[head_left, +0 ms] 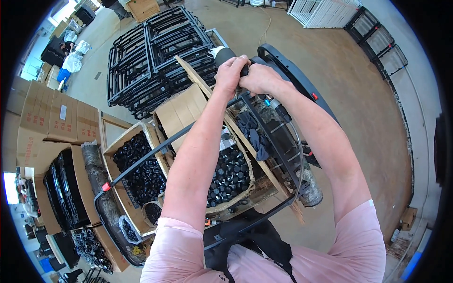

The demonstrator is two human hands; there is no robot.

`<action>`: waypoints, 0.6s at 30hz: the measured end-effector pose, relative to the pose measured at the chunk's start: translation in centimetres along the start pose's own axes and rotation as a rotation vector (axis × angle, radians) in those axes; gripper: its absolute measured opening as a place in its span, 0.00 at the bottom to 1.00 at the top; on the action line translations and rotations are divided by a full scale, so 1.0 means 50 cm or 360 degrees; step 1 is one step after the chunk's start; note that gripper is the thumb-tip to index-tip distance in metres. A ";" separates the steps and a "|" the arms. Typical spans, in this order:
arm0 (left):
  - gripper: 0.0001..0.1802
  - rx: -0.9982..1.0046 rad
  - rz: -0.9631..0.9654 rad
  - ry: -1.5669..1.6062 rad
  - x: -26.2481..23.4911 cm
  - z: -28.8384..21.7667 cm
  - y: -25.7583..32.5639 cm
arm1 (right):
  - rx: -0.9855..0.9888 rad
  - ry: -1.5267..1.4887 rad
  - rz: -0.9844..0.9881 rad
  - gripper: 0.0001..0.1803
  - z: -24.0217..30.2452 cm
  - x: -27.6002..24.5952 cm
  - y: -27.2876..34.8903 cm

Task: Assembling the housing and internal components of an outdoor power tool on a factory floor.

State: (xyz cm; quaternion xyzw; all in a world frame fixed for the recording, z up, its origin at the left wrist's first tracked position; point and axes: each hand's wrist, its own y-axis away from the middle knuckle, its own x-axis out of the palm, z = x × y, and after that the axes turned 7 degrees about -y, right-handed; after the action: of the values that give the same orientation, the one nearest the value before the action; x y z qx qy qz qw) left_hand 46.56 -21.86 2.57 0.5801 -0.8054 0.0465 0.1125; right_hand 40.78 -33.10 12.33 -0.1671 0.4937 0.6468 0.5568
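Held a dark cylindrical piece [225, 56] beside the far end of a black frame [141, 159], with the left hand [230, 75] curled around it; bent the right hand [259, 79] into a near-fist just alongside, unable to tell around what. Had a wooden plank [193, 76] and an open box [127, 205] of small black parts [137, 160] nearer, stacked black racks [155, 42] far left.

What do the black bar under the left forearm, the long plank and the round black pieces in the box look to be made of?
Black bar: probably metal with a dark coating; it is slim, straight and evenly coloured.
Long plank: bare wood; pale tan, with a ragged, splintery lower end.
Round black pieces: likely glossy moulded plastic, given small highlights, though rubber is possible.
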 end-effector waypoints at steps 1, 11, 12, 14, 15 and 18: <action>0.17 -0.0004 0.0018 0.0032 0.000 0.002 0.002 | 0.0024 0.0006 0.0022 0.20 0.002 0.001 0.001; 0.15 0.0069 0.0035 0.0111 0.002 0.028 0.017 | 0.0098 0.0012 0.0064 0.28 -0.011 0.024 -0.007; 0.15 0.0064 0.0036 0.0099 0.004 0.028 0.016 | 0.0106 -0.0004 0.0050 0.28 -0.018 0.031 -0.020; 0.15 0.0064 0.0027 0.0035 -0.002 0.028 0.016 | 0.0095 -0.0007 0.0056 0.27 -0.021 0.037 -0.032; 0.15 0.0064 -0.0009 0.0028 -0.005 0.026 0.015 | 0.0090 -0.0015 0.0066 0.26 -0.017 0.039 -0.038; 0.17 0.0097 -0.0069 -0.0006 -0.017 0.018 0.018 | -0.0017 -0.0157 0.0123 0.20 -0.016 0.049 -0.059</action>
State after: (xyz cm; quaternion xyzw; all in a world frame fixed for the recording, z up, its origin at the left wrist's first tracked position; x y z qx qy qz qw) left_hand 45.85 -20.99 1.55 0.6008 -0.7910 0.0675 0.0941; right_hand 42.32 -32.74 8.77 -0.1188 0.4684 0.6778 0.5542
